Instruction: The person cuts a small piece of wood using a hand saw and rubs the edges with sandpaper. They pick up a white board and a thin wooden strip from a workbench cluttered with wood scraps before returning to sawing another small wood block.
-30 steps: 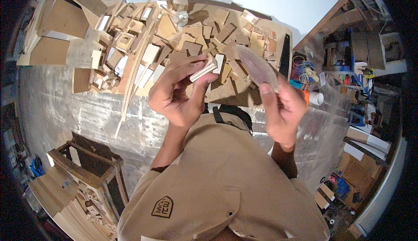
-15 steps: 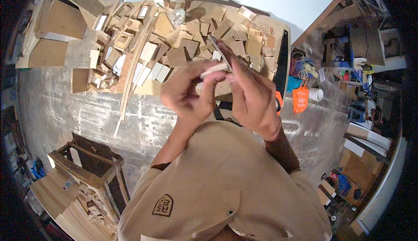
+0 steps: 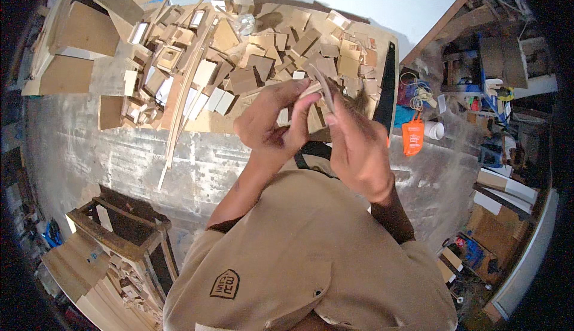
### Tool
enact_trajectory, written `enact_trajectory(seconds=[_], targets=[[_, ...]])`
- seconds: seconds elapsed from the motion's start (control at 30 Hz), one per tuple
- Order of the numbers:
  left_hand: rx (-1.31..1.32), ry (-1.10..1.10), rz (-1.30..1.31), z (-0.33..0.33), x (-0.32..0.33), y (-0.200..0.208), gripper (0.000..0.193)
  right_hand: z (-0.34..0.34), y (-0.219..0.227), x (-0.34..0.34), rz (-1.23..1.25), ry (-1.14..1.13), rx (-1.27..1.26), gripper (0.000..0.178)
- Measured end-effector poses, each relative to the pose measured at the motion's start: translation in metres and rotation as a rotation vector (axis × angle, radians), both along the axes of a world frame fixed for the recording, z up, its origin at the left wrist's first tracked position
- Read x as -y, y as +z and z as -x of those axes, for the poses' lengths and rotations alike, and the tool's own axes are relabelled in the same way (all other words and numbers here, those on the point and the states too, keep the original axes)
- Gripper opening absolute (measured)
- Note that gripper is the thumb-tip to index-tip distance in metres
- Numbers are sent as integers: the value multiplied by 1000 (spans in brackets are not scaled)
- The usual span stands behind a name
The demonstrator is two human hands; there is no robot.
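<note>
Between the thumb and fingers of my left hand (image 3: 270, 119) is a small pale wooden piece (image 3: 311, 88). My right hand (image 3: 362, 151) grips a thin, slightly curved flat sheet (image 3: 323, 85), seen almost edge-on; its material is hard to make out. The sheet lies against the right end of the wooden piece, so both hands meet in front of my chest. Below and beyond them, many wooden offcuts and small blocks (image 3: 244, 78) cover the low worktable (image 3: 206, 121). Fingertips of my right hand are partly hidden behind the sheet.
Long thin wooden strips (image 3: 186, 86) lie across the table's left part. A dark saw blade (image 3: 386, 86) rests along its right edge. Further right are an orange pouch (image 3: 412, 138) and a white roll (image 3: 434, 130). A wooden frame stand (image 3: 128, 226) is at lower left.
Both hands have shifted slightly right with the wooden piece and the sheet. The sheet has turned a little more upright and now shows a curve.
</note>
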State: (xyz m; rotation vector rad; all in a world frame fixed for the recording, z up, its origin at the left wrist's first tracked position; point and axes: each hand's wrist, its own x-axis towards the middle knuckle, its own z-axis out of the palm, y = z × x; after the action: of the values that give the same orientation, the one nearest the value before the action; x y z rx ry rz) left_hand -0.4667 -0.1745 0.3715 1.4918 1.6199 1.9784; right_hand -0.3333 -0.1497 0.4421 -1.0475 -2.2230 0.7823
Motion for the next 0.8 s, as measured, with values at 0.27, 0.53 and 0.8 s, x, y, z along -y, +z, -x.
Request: enact_trajectory(seconds=[0.27,0.53,0.8], targets=[[85,73,11,4,2,-1,15,-1,-16,8,-116,81,-63,48],[484,-228,114,6,18,14,13,-13,-25,-12,31,99,117,71],[1141,-365,411,12,23,30,23,-12,-21,1,-2,11,-91,52]])
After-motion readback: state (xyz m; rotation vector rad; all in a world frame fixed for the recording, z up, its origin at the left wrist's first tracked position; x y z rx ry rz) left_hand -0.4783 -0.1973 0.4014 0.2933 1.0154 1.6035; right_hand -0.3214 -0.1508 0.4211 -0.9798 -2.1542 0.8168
